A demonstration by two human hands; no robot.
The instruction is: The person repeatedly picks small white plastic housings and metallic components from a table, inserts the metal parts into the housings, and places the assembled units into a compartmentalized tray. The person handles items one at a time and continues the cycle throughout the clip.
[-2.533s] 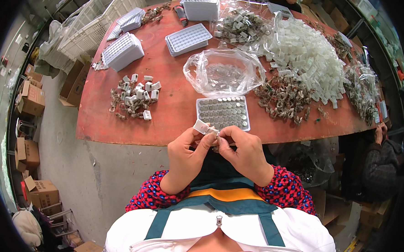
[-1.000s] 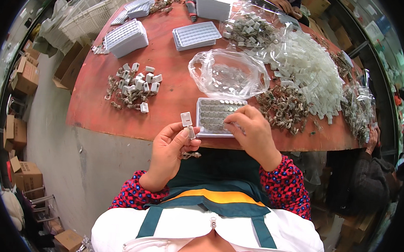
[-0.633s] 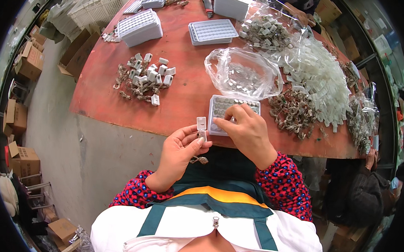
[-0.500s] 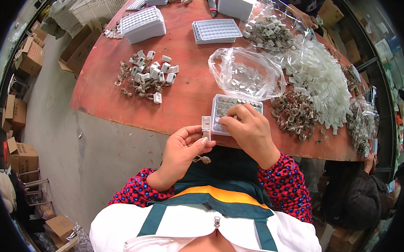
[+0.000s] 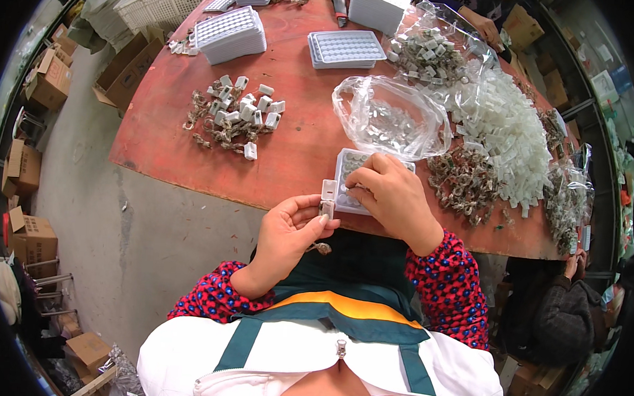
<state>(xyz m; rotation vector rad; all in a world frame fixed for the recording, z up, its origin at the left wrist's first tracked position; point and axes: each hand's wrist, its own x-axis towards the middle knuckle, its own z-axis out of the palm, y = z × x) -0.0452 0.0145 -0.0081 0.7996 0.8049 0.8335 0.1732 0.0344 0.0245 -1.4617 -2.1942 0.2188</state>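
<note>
At the table's near edge, my left hand [image 5: 285, 228] pinches a small white plastic case [image 5: 328, 190] between thumb and fingers. Its hinged lid stands open, pointing away from me. A brown cord [image 5: 321, 248] hangs below that hand. My right hand [image 5: 397, 202] is closed over a white tray [image 5: 339, 174] that holds rows of small round silvery discs. Thumb and index fingertips meet at the tray's left part; whatever is between them is hidden. Beyond the tray lies an open clear plastic bag [image 5: 438, 136] with more loose discs inside.
White cases with brown cords [image 5: 242, 112] lie piled at left. Stacked white trays [image 5: 230, 37] stand farther back, beside a red-and-black tool [image 5: 338, 9]. Translucent plastic pieces [image 5: 510, 140] and brown cords [image 5: 465, 183] heap at right. Other people's hands [image 5: 484, 26] show at the far and right edges.
My right fingertips have shifted slightly away from me over the tray. My left hand keeps its hold on the open case. The whole view has shifted a little.
</note>
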